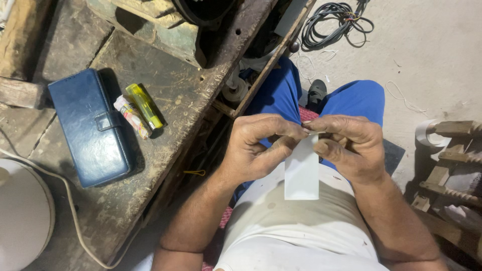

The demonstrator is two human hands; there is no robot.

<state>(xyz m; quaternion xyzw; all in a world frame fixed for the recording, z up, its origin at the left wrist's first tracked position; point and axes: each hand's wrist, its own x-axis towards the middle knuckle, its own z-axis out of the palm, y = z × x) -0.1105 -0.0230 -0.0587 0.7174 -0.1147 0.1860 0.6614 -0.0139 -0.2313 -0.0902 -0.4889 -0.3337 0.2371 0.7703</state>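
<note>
Head view: white strip (302, 173) pinched at its top edge between fingertips of left hand (258, 148) and right hand (349, 145), both closed on it, hanging over the lap beside the bench (165, 95). Probably light, thin and bendy, easily creased; best held near that top edge.

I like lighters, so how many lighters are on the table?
2. A yellow lighter lies on the wooden table right of the blue wallet case; a patterned lighter lies between the two, touching the yellow one. Others may be hidden.
</note>
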